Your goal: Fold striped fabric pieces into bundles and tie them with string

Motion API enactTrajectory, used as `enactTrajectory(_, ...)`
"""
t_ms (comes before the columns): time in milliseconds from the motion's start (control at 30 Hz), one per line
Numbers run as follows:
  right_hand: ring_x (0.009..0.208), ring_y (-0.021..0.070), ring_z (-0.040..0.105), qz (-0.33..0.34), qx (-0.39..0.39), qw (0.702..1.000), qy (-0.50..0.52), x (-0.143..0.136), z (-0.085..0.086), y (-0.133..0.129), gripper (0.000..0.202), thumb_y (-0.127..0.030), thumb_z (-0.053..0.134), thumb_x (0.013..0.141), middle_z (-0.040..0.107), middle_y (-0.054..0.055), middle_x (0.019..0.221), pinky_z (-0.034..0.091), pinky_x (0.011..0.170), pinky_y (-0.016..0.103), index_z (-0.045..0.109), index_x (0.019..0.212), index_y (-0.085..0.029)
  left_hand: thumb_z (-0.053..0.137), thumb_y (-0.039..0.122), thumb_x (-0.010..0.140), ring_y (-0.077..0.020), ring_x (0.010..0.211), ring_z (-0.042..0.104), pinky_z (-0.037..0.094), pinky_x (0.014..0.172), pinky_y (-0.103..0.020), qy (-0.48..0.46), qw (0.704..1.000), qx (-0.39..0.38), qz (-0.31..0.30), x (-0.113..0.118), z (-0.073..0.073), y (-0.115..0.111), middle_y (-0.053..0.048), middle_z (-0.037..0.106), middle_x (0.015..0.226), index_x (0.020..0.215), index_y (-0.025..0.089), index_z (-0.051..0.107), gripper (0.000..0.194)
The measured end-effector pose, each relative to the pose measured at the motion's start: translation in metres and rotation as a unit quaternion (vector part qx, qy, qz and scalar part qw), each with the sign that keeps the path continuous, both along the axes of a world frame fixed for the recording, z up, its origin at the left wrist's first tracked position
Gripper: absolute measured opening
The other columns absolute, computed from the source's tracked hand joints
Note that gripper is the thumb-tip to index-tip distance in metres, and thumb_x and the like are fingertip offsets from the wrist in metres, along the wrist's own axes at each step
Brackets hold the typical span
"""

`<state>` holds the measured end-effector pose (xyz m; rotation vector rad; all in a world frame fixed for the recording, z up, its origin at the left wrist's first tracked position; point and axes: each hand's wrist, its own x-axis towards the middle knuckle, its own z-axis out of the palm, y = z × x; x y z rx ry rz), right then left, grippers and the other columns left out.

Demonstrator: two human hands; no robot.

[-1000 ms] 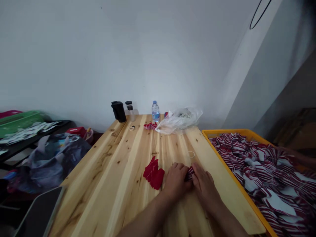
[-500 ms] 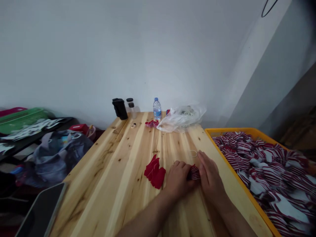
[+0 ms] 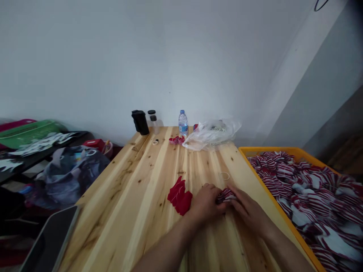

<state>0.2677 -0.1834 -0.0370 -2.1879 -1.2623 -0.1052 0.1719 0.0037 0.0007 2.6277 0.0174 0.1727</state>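
Note:
A small folded bundle of striped socks [image 3: 226, 195], maroon and white, lies between my two hands on the wooden table. My left hand [image 3: 206, 202] curls around its left side, thumb across the near edge. From the right, my right hand [image 3: 246, 206] closes over its other side, fingers fairly straight and the thumb hidden. Just beyond the bundle lies a thin, pale elastic ring [image 3: 225, 176], touched by neither hand. Left of my left hand rests a loose pile of red fabric pieces [image 3: 180, 196].
A yellow crate [image 3: 279, 207] heaped with striped socks [image 3: 314, 192] stands along the right edge. At the back are a clear plastic bag [image 3: 211, 134], a water bottle [image 3: 183, 124], a black cup [image 3: 141, 122] and a small striped bundle [image 3: 176, 140]. A phone-like slab [image 3: 51, 240] is front left.
My right hand has moved from beside the striped bundle onto it, its fingers now lower and across it. More of the bundle's stripes show. The view has shifted slightly.

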Motion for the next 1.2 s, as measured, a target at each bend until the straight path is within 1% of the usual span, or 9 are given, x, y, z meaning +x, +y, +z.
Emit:
enactTrajectory(167, 0.120, 0.0252, 0.058, 0.011, -0.027, 0.996, -0.081, 0.001, -0.010, 0.006, 0.043, -0.031, 0.035, 0.100, 0.061, 0.013, 0.131, 0.050, 0.099, 0.046, 0.042, 0.139, -0.016, 0.065, 0.046, 0.079, -0.0259, 0.103, 0.051, 0.042, 0.083, -0.035, -0.003, 1.000, 0.013, 0.016, 0.001, 0.001, -0.002, -0.005, 0.061, 0.107, 0.104, 0.023, 0.060, 0.034)
enactTrajectory(367, 0.131, 0.0274, 0.049, -0.051, -0.064, 0.985, -0.149, -0.015, -0.014, 0.004, 0.049, -0.027, 0.034, 0.099, 0.050, 0.014, 0.143, 0.043, 0.104, 0.054, 0.030, 0.147, -0.016, 0.064, 0.043, 0.081, -0.0261, 0.111, 0.047, 0.040, 0.093, -0.038, -0.016, 0.999, 0.031, 0.021, -0.003, -0.002, -0.012, -0.005, 0.060, 0.115, 0.110, 0.023, 0.056, 0.036)
enactTrajectory(533, 0.139, 0.0295, 0.037, -0.074, -0.036, 0.979, -0.184, -0.027, -0.004, 0.001, 0.059, -0.034, 0.037, 0.099, 0.039, 0.017, 0.151, 0.034, 0.109, 0.058, 0.020, 0.151, -0.015, 0.065, 0.041, 0.080, -0.0256, 0.108, 0.049, 0.040, 0.092, -0.038, -0.022, 0.999, 0.028, 0.024, -0.002, -0.005, -0.014, -0.004, 0.060, 0.113, 0.106, 0.023, 0.056, 0.033)
enactTrajectory(633, 0.139, 0.0298, 0.038, -0.038, -0.035, 0.978, -0.201, -0.031, 0.003, 0.000, 0.063, -0.035, 0.042, 0.098, 0.040, 0.015, 0.151, 0.035, 0.109, 0.057, 0.017, 0.153, -0.018, 0.067, 0.043, 0.078, -0.0258, 0.107, 0.048, 0.040, 0.092, -0.037, -0.020, 0.999, 0.026, 0.027, 0.000, -0.006, -0.012, -0.004, 0.060, 0.112, 0.106, 0.023, 0.057, 0.035)
enactTrajectory(733, 0.129, 0.0277, 0.049, -0.029, -0.035, 0.987, -0.157, -0.033, 0.001, 0.002, 0.059, -0.034, 0.041, 0.098, 0.050, 0.013, 0.144, 0.043, 0.104, 0.051, 0.020, 0.152, -0.020, 0.069, 0.043, 0.075, -0.0261, 0.108, 0.048, 0.040, 0.091, -0.037, -0.019, 0.999, 0.025, 0.033, 0.001, -0.007, -0.012, -0.004, 0.060, 0.113, 0.105, 0.023, 0.057, 0.037)
enactTrajectory(867, 0.118, 0.0275, 0.057, -0.100, 0.018, 0.991, -0.089, -0.037, -0.002, 0.010, 0.060, -0.039, 0.042, 0.098, 0.057, 0.016, 0.134, 0.051, 0.094, 0.045, 0.022, 0.150, -0.016, 0.067, 0.036, 0.075, -0.0260, 0.107, 0.048, 0.040, 0.089, -0.036, -0.020, 0.999, 0.027, 0.041, 0.001, -0.007, -0.014, -0.005, 0.060, 0.112, 0.101, 0.023, 0.058, 0.031)
enactTrajectory(933, 0.115, 0.0302, 0.058, -0.143, 0.028, 0.985, -0.094, -0.042, 0.000, 0.015, 0.062, -0.043, 0.045, 0.096, 0.057, 0.017, 0.132, 0.051, 0.092, 0.048, 0.025, 0.148, -0.016, 0.065, 0.030, 0.076, -0.0259, 0.108, 0.048, 0.040, 0.090, -0.036, -0.021, 0.998, 0.029, 0.047, 0.001, -0.007, -0.015, -0.005, 0.060, 0.113, 0.101, 0.022, 0.057, 0.027)
enactTrajectory(1067, 0.114, 0.0354, 0.054, -0.215, 0.052, 0.968, -0.118, -0.048, 0.008, 0.024, 0.061, -0.057, 0.051, 0.090, 0.056, 0.019, 0.128, 0.046, 0.093, 0.053, 0.044, 0.135, -0.016, 0.062, 0.025, 0.077, -0.0258, 0.106, 0.049, 0.040, 0.088, -0.036, -0.021, 0.998, 0.032, 0.055, 0.002, -0.006, -0.016, -0.006, 0.061, 0.110, 0.096, 0.021, 0.058, 0.020)
enactTrajectory(1200, 0.099, 0.0307, 0.057, -0.205, 0.085, 0.972, -0.077, -0.046, 0.009, 0.028, 0.054, -0.061, 0.051, 0.089, 0.061, 0.014, 0.104, 0.050, 0.086, 0.047, 0.052, 0.120, -0.016, 0.059, 0.023, 0.079, -0.0256, 0.106, 0.049, 0.040, 0.088, -0.036, -0.021, 0.998, 0.033, 0.053, 0.001, -0.005, -0.017, -0.007, 0.062, 0.109, 0.096, 0.022, 0.058, 0.018)
